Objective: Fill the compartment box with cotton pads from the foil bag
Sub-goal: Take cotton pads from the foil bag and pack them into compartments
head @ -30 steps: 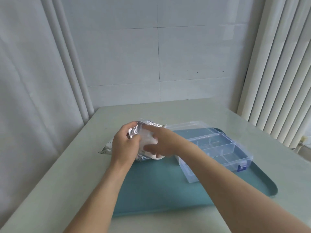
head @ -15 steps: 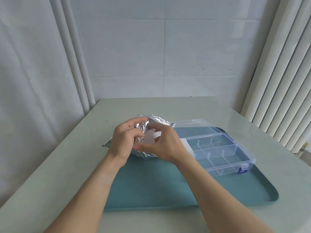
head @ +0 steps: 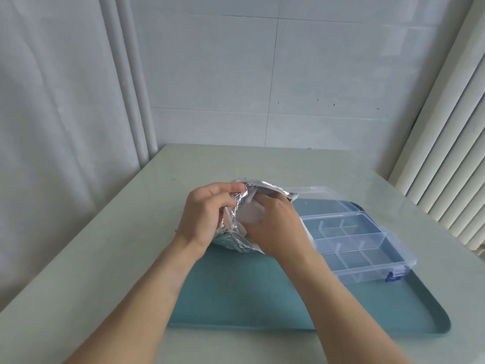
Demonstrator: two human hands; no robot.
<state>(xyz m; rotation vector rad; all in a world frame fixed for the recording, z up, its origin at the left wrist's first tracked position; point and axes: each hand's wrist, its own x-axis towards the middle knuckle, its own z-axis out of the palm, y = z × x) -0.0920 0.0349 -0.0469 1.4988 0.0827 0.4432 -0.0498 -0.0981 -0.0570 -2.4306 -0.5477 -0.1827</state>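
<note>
We are looking down at a pale counter [head: 110, 258] carrying a teal tray [head: 262, 298]. Near the middle, at the tray's 10 o'clock corner, we are holding a crinkled foil bag [head: 233, 232]. Our left hand [head: 204, 216] is gripping the bag's near edge, thumb and fingers curled round the foil, keeping the mouth open. Our right hand [head: 273, 227] is reaching into that mouth, fingers curled around a white wad of cotton pads [head: 250, 215]; how many pads it is holding we cannot tell. Just beside the bag, toward 3 o'clock, the clear compartment box [head: 349, 240] is lying open on the tray, its lid [head: 317, 198] folded back toward 12 o'clock and a blue latch [head: 393, 276] on its near edge. The compartments we can see are looking empty, so the filling seems to be only starting. We are judging the pads as very light, soft and compressible, so a gentle pinch across a small stack's edges should be enough. The foil is looking thin, slippery and easily crumpled, so we should be holding it by the rim, not squeezing its body. The box is looking stiff but light, and a nudge could be sliding it.
</note>
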